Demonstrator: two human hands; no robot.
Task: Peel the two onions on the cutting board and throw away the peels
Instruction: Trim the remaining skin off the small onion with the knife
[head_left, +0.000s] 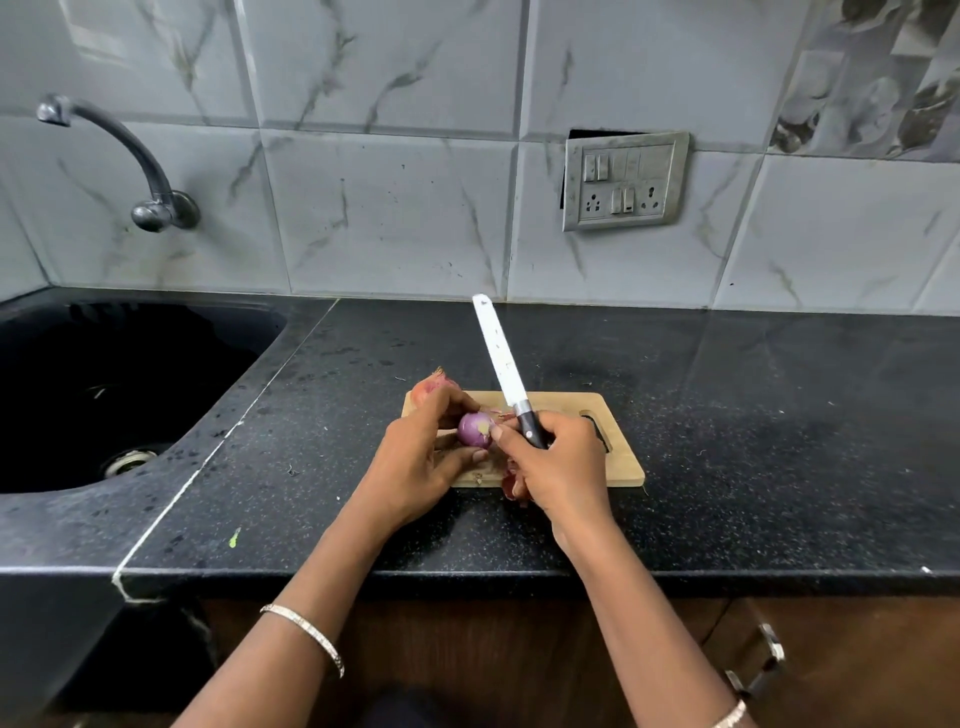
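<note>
The first onion (474, 430), nearly bare and purple, is held over the cutting board (618, 467) by the curled fingers of the left hand (421, 457); the right hand (561, 462) is clamped round the handle of the knife (501, 358), blade aimed at 12 o'clock, thumb on the onion. Its last skin is judged in hand. Next the second onion (431, 388), unpeeled at the board's 10 o'clock corner, must be taken up. Peels (514, 483) are heaped at 6 o'clock. In the sink (130, 395), at 9 o'clock, only a drain is seen

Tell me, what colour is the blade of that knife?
The knife has a white blade, seen best in the head view, pointing up from the right hand.
</note>
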